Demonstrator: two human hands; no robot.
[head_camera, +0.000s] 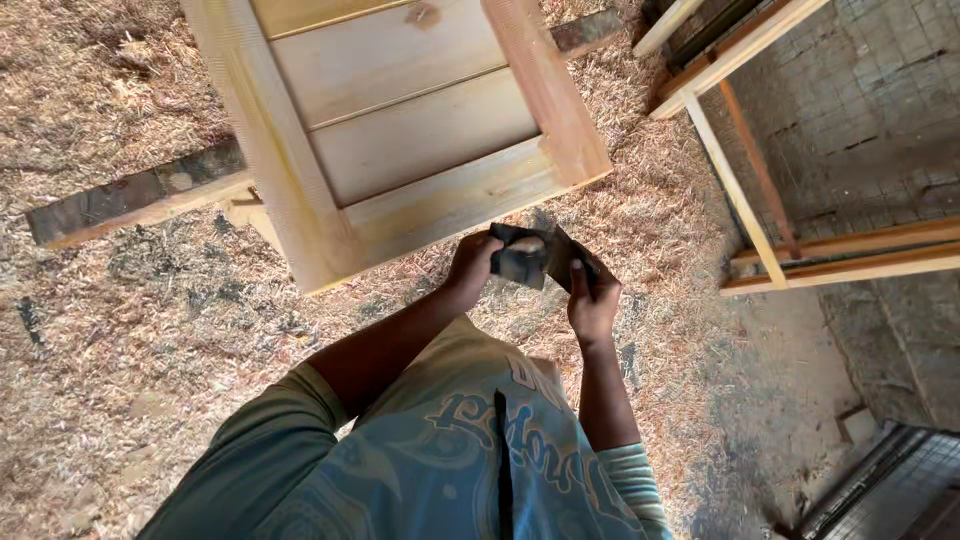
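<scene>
Item 1: a dark weathered wooden beam (120, 205) lying on the floor of pale wood shavings (120, 330), running under the next entry.

Item 2: a pale panelled wooden frame of planks (400, 130), sitting above the beam, with its near corner just beyond the hands I am watching.

Item 3: the left hand (470, 272), closing its fingers on the left edge of a dark, creased sheet of what looks like sandpaper (535, 258); the thumb is pressing on top.

Item 4: the sheet itself, hanging between both hands, folding in the middle, in front of the teal printed shirt (450, 470).

Item 5: the right hand (592, 298), pinching the sheet's right edge, fingers curled shut over it.

Item 6: slim light wooden frames (760, 200), standing at the far right over grey paving.
</scene>
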